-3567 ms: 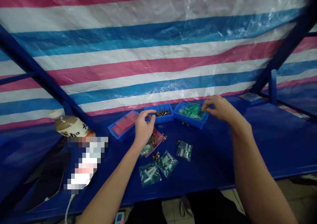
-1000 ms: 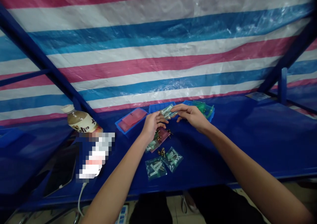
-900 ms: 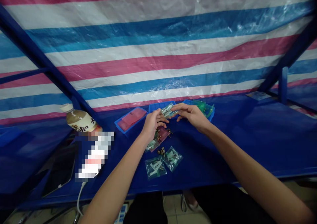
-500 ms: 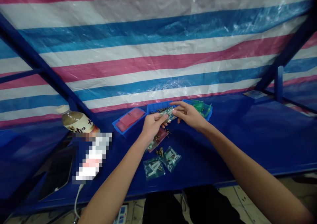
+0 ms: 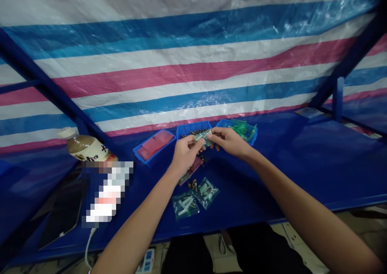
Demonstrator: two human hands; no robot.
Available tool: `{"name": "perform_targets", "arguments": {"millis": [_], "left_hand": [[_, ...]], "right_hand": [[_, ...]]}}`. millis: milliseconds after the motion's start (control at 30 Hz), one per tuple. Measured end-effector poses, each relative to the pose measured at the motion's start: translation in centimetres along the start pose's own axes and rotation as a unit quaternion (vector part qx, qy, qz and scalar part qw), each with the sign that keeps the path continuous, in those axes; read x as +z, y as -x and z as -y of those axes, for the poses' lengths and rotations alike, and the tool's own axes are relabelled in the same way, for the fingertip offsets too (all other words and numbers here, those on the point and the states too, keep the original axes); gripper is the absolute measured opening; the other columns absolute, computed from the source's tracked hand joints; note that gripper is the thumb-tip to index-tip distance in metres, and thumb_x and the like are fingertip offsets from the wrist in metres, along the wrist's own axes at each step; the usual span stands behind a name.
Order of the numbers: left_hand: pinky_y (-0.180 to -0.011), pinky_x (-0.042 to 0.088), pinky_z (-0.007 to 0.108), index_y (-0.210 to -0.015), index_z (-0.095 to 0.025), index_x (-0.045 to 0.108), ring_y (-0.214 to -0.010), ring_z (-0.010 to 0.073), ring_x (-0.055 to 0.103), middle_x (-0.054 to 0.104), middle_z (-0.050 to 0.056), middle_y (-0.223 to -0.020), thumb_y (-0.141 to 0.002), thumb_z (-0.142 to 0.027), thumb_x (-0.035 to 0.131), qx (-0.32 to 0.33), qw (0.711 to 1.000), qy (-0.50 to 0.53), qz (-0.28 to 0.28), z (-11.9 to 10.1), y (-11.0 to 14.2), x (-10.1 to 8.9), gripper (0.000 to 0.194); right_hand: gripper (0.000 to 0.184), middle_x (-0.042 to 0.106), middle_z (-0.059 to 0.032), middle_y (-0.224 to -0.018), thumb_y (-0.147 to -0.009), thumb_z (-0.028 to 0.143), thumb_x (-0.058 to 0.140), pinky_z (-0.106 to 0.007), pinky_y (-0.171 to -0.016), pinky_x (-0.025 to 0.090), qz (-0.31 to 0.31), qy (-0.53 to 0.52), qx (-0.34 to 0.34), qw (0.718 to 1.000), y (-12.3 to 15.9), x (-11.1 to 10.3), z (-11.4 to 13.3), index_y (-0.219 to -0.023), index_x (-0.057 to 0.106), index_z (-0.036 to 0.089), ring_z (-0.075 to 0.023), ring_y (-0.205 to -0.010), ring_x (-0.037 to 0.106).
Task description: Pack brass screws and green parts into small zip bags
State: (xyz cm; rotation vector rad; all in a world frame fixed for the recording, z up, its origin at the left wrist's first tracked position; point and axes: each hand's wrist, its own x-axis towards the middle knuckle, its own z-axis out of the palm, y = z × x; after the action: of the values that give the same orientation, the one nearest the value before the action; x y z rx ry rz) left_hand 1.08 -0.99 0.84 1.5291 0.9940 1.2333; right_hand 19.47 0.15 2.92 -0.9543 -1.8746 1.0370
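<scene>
Between my two hands is a small clear plastic bag (image 5: 203,136), its contents too small to make out. My left hand (image 5: 185,153) pinches its left side, thumb on top. My right hand (image 5: 227,140) grips the right edge with thumb and fingers. Behind them stands a blue bin (image 5: 193,126) with small brass-coloured metal parts. Below my left hand lies a red bag (image 5: 193,169), partly hidden. Nearer to me are loose brass-coloured parts (image 5: 192,184) and two clear bags, one (image 5: 186,204) beside the other (image 5: 207,192), holding white and metal pieces.
A blue bin with red bags (image 5: 157,143) sits at the left, and one with green bags (image 5: 242,128) at the right. A drink bottle (image 5: 87,147), a dark flat device (image 5: 62,213) and a white cable (image 5: 89,245) lie farther left. Striped sheeting (image 5: 181,72) hangs behind the blue table (image 5: 302,157).
My right hand's fingers have closed in on the bag's right edge, where they were more spread before. The view has shifted slightly.
</scene>
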Motion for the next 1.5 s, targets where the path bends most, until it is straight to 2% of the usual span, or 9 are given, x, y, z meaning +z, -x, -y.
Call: {"name": "perform_targets", "arguments": {"millis": [133,267,400,533,733,933,1133,1233,1500], "left_hand": [[-0.061,0.045,0.023,-0.086,-0.014,0.070,-0.068,0.0145,0.061,0.069,0.005,-0.075,-0.084,-0.036,0.066,0.027,1.000,-0.010,0.010,-0.2,0.0,-0.1,0.023],[-0.061,0.044,0.023,-0.088,-0.014,0.071,-0.071,0.0146,0.060,0.071,0.004,-0.081,-0.083,-0.033,0.065,0.015,1.000,-0.004,0.017,-0.3,-0.1,-0.1,0.021],[-0.058,0.043,0.022,-0.077,-0.014,0.069,-0.063,0.0123,0.056,0.066,0.002,-0.072,-0.081,-0.026,0.063,-0.002,1.000,0.002,0.007,-0.3,-0.2,0.1,0.014],[-0.058,0.041,0.022,-0.071,-0.015,0.065,-0.060,0.0113,0.053,0.061,0.000,-0.066,-0.083,-0.026,0.060,0.001,1.000,0.003,-0.013,-0.1,-0.2,0.0,0.017],[-0.058,0.040,0.022,-0.078,-0.014,0.066,-0.063,0.0117,0.054,0.063,0.000,-0.069,-0.079,-0.031,0.068,0.001,1.000,-0.011,-0.003,0.5,-0.3,0.0,0.017],[-0.069,0.046,0.025,-0.091,-0.014,0.070,-0.076,0.0166,0.062,0.070,0.005,-0.085,-0.079,-0.032,0.070,0.009,1.000,0.012,0.009,0.8,-0.4,-0.1,0.022],[-0.070,0.047,0.026,-0.088,-0.015,0.073,-0.074,0.0162,0.062,0.071,0.005,-0.083,-0.078,-0.034,0.072,0.019,0.999,-0.027,0.027,0.9,-0.4,-0.3,0.022],[-0.069,0.046,0.026,-0.083,-0.015,0.073,-0.072,0.0160,0.062,0.070,0.004,-0.079,-0.078,-0.036,0.072,0.021,0.999,-0.025,0.012,1.1,-0.4,-0.1,0.021],[-0.067,0.046,0.025,-0.083,-0.015,0.073,-0.071,0.0150,0.061,0.069,0.004,-0.076,-0.080,-0.034,0.068,-0.003,1.000,0.005,-0.021,0.7,-0.5,-0.1,0.019]], "right_hand": [[0.031,0.064,-0.0026,-0.071,-0.092,0.048,0.052,-0.027,-0.052,0.044,0.015,-0.003,0.005,1.000,0.0,0.0,-0.1,-0.088,0.062,0.019,-0.0110,-0.053,0.054],[0.033,0.062,-0.0012,-0.067,-0.090,0.050,0.055,-0.026,-0.051,0.042,-0.016,0.003,0.005,1.000,0.0,0.1,-0.3,-0.085,0.061,0.018,-0.0109,-0.052,0.054],[0.028,0.062,-0.0007,-0.065,-0.090,0.046,0.056,-0.026,-0.049,0.040,-0.034,0.013,0.006,0.999,-0.1,0.2,-0.5,-0.085,0.061,0.018,-0.0110,-0.050,0.053],[0.028,0.062,-0.0009,-0.064,-0.092,0.044,0.052,-0.026,-0.050,0.040,-0.038,0.017,0.000,0.999,-0.2,0.4,-0.7,-0.084,0.060,0.019,-0.0110,-0.051,0.053],[0.026,0.062,-0.0014,-0.064,-0.092,0.042,0.052,-0.027,-0.050,0.041,-0.038,0.011,0.005,0.999,-0.1,0.3,-0.6,-0.085,0.061,0.019,-0.0118,-0.052,0.054],[0.020,0.064,-0.0023,-0.071,-0.088,0.038,0.058,-0.027,-0.050,0.044,-0.007,0.016,0.007,1.000,0.1,0.5,-0.3,-0.091,0.062,0.019,-0.0122,-0.055,0.055],[0.016,0.062,-0.0012,-0.072,-0.085,0.033,0.060,-0.026,-0.052,0.042,-0.040,0.077,-0.012,0.996,0.0,0.6,-0.6,-0.087,0.062,0.018,-0.0117,-0.056,0.053],[0.018,0.062,-0.0010,-0.071,-0.085,0.034,0.058,-0.026,-0.053,0.041,-0.049,0.086,-0.014,0.995,0.0,0.4,-0.7,-0.086,0.063,0.017,-0.0117,-0.056,0.052],[0.021,0.060,-0.0009,-0.069,-0.086,0.038,0.057,-0.027,-0.051,0.040,-0.062,0.027,0.004,0.998,-0.1,0.4,-1.0,-0.084,0.061,0.018,-0.0117,-0.053,0.053]]}}
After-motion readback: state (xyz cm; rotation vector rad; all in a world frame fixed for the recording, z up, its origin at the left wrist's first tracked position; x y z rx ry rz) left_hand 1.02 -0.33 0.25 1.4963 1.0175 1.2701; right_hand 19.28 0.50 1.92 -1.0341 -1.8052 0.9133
